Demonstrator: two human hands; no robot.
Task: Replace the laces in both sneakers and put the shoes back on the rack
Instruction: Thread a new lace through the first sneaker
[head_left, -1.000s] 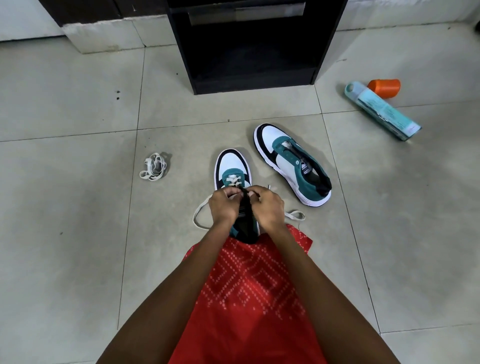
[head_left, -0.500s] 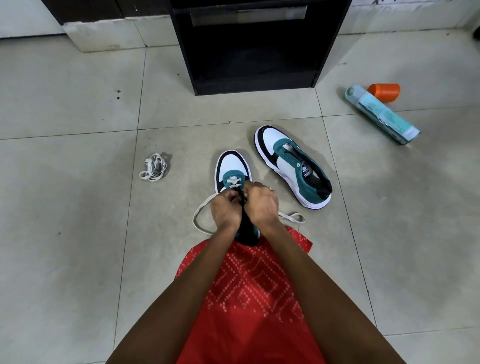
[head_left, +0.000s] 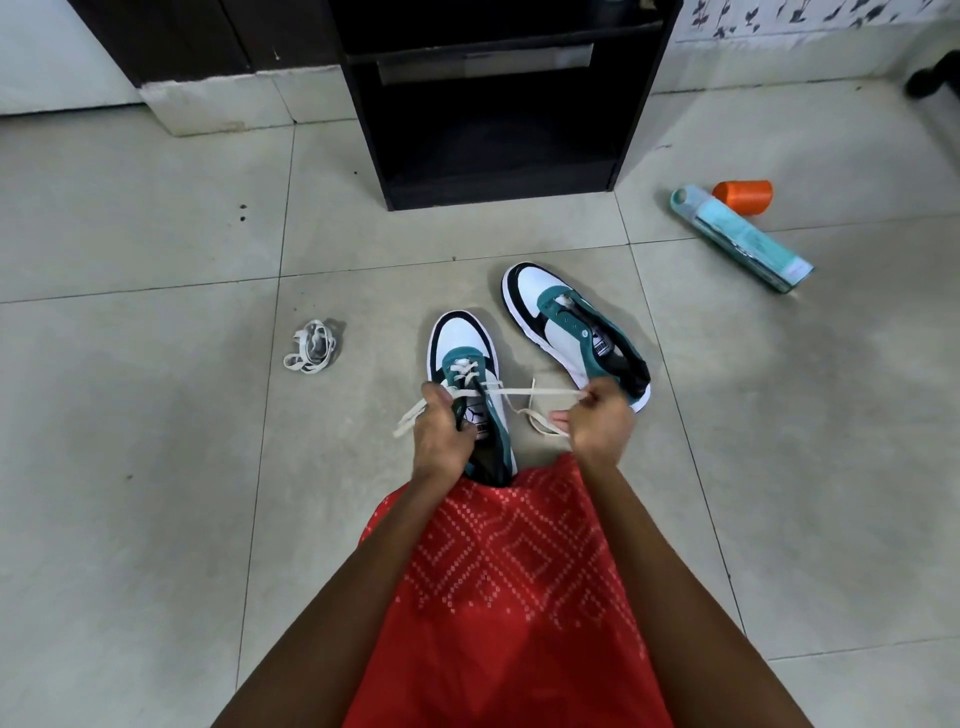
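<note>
1. The black shoe rack (head_left: 498, 156) stands on the tiled floor beyond both shoes.
2. The unlaced sneaker (head_left: 566, 322) lies just right of the half-laced sneaker (head_left: 460, 343), both on the floor.
3. The left hand (head_left: 441, 436) grips the half-laced sneaker at its tongue.
4. The right hand (head_left: 600, 426) pinches the cream lace (head_left: 540, 393), stretched taut rightward.
5. A bundled lace (head_left: 311, 345) lies well left.

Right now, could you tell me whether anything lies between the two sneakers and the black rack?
Nothing visible does: only bare tile separates the half-laced sneaker and the unlaced sneaker from the rack. The coiled lace lies off left, the teal box and orange spool off right.
</note>
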